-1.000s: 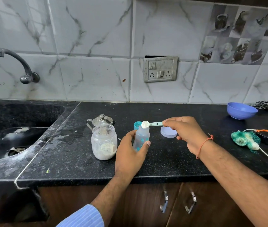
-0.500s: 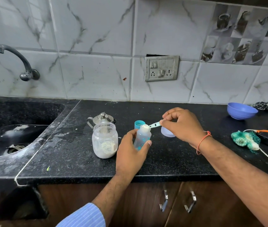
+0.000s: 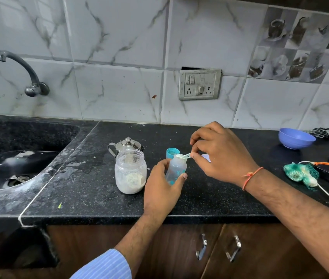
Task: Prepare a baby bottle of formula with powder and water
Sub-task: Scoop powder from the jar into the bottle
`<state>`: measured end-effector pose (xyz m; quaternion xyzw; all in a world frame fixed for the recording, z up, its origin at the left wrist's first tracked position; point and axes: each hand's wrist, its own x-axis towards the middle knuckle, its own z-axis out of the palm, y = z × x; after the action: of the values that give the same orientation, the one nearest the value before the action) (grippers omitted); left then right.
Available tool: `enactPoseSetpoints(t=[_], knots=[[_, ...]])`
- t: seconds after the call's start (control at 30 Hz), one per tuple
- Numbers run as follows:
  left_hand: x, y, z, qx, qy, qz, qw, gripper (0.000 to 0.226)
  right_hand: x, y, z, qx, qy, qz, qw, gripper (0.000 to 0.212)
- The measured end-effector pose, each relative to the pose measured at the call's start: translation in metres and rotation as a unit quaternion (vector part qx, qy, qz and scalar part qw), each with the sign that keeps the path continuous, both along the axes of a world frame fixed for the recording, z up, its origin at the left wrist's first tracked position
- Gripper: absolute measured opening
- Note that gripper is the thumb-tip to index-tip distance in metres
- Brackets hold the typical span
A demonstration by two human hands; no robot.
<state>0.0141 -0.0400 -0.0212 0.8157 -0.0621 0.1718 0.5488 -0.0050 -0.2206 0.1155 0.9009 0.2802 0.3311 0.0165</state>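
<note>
Left hand [image 3: 162,190] grips bottle [image 3: 176,168] under scoop [image 3: 183,156].

Jar [image 3: 130,171] stands left of bottle [image 3: 176,168], kettle [image 3: 127,145] behind jar, bowl [image 3: 295,138] far right.

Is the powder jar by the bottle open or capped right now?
Open. The powder jar shows a bare rim with no lid on it, standing upright on the counter with white powder in its lower part.
</note>
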Motion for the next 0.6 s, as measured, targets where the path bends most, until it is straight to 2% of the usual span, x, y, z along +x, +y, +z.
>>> enactPoseSetpoints(t=[0.23,0.37,0.6], knots=[[0.0002,0.0004,-0.0009,-0.004,-0.002,-0.003,1.000,0.061,-0.0049,-0.0015,0.0019,-0.086,-0.066,0.061,0.992,0.013],[0.0010,0.0007,-0.0019,-0.004,-0.005,0.000,1.000,0.061,-0.0040,-0.0048,0.0007,-0.122,-0.073,0.085,0.986,0.012],[0.0013,0.0000,-0.0028,-0.009,-0.003,0.000,1.000,0.061,-0.0065,-0.0015,-0.0003,-0.050,-0.003,0.048,0.998,0.010]])
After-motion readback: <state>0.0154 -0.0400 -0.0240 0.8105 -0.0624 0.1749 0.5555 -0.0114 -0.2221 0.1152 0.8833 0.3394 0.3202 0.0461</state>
